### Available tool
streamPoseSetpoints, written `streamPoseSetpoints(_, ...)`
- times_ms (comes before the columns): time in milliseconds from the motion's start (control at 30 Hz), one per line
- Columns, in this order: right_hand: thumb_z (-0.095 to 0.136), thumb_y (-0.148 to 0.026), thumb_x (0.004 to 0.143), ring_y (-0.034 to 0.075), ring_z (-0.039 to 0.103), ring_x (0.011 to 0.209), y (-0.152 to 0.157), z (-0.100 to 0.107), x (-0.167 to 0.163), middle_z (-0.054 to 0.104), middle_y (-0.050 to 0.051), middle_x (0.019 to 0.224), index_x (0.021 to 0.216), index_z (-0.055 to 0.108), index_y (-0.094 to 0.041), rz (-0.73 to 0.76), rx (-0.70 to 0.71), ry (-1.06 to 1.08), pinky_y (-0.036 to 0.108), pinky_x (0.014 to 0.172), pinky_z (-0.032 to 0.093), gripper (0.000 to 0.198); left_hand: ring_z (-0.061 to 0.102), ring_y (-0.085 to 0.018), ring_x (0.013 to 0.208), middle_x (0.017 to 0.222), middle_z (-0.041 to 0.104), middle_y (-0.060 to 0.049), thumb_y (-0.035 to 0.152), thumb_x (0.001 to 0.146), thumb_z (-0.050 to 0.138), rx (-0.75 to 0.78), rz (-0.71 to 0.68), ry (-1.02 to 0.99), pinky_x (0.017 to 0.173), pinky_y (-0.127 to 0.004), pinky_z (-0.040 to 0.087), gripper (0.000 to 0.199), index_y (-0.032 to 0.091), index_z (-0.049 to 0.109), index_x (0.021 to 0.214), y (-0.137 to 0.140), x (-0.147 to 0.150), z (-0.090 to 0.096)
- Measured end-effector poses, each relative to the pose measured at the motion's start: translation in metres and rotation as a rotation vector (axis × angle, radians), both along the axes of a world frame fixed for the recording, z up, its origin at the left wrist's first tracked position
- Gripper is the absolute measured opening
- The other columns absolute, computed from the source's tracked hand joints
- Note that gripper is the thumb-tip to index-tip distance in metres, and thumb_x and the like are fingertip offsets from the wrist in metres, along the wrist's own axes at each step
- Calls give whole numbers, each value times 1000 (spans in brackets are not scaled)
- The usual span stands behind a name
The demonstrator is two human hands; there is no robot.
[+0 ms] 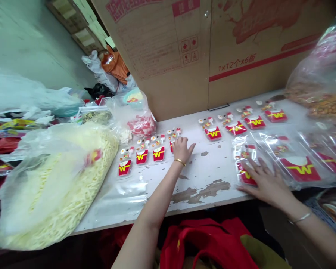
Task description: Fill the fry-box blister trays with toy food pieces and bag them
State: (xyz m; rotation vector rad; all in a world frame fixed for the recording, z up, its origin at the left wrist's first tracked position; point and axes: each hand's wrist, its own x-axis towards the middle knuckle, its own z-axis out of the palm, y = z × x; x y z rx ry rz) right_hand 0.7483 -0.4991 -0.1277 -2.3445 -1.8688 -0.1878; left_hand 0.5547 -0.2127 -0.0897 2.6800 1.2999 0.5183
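Observation:
My left hand (182,150), with a gold bangle at the wrist, reaches over the table. Its fingers lie at a red fries-box piece with a yellow mark (171,147), partly covering it, and the thumb is spread away. Left of it stands a row of similar red fries-box pieces (158,154), with tiny food-shaped pieces (158,140) behind them. My right hand (264,183) lies flat, fingers apart, on a clear plastic bag (242,144) that holds a red fries-box piece and small food pieces. More filled clear bags (299,164) overlap to its right.
Another row of red fries-box pieces (236,128) stands at the back right. A large cardboard box (168,74) backs the table. Left are a big bag of pale fry-like strips (81,201), a bag of pink-red pieces (141,125) and flat clear bags (123,198). A bag of brown pieces (330,106) stands far right.

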Motion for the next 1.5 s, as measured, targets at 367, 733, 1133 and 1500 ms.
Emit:
streamPoseSetpoints(367, 54, -52, 82, 34, 7, 141, 83, 37, -71, 10, 10, 155, 150, 15, -19, 569, -9, 119, 56, 110, 18, 85, 52, -20, 94, 94, 60, -5, 52, 87, 51, -176, -442, 96, 95, -39, 30, 33, 20, 58, 87, -116, -138, -13)
streamPoseSetpoints(733, 61, -78, 61, 40, 34, 128, 165, 31, -151, 41, 21, 138, 148, 26, -16, 1038, -225, 195, 58, 107, 13, 112, 51, -21, 96, 100, 57, -4, 44, 84, 59, -244, 166, 42, 83, -35, 37, 25, 21, 58, 95, -75, -298, -1)
streamPoseSetpoints(1133, 57, -71, 72, 35, 45, 111, 145, 57, -184, 47, 19, 130, 145, 30, -16, 939, -189, 268, 47, 93, 34, 95, 51, -14, 75, 76, 54, -1, 31, 91, 47, -373, 31, -266, 70, -27, 38, 21, 18, 54, 76, -82, -279, -14)
streamPoseSetpoints(1500, 67, -65, 66, 34, 48, 103, 117, 53, -174, 49, 18, 126, 149, 21, -17, 869, -258, 208, 44, 86, 38, 106, 54, -16, 86, 87, 59, -5, 38, 93, 43, -352, -356, -108, 78, -30, 42, 28, 18, 60, 84, -93, -207, 0)
